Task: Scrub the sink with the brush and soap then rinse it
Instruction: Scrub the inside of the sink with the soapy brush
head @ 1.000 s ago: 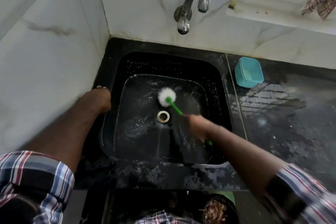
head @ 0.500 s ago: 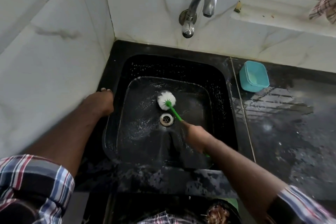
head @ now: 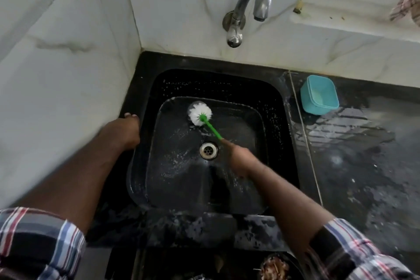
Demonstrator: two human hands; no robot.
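1. Walls [head: 68,75] of pale marble, two of them, meet in the far left corner; a window ledge at far right is cut off by the frame edge, and a checked cloth [head: 406,4] hanging there shows only in part.
2. Desk [head: 363,166] of black stone, wet and streaked, runs off the right edge.
3. Sink [head: 279,120], one black basin set in the desk, has white soap flecks on its walls and floor; its near wall is hidden below the rim.
4. Arms, two, reach in from the near edge in checked sleeves, both sleeves cut off by the frame.
5. Left hand [head: 122,132] rests on the sink's left rim beside the wall; its fingers curl over the edge, so their tips are hidden.
6. Right hand [head: 238,157] is blurred; it is wrapped round the brush handle above the sink floor, just right of the drain.
7. Tap [head: 245,9], one, metal, juts from the far wall over the sink.
8. Tub [head: 319,94], one, teal plastic, sits on the desk right of the sink; its contents are hard to make out.
9. Brush [head: 200,113], one, has a white round head on the sink floor at the far side, and its green handle slants back into the right hand, its near end hidden.
10. Drain [head: 208,150], one, metal, lies mid-floor.
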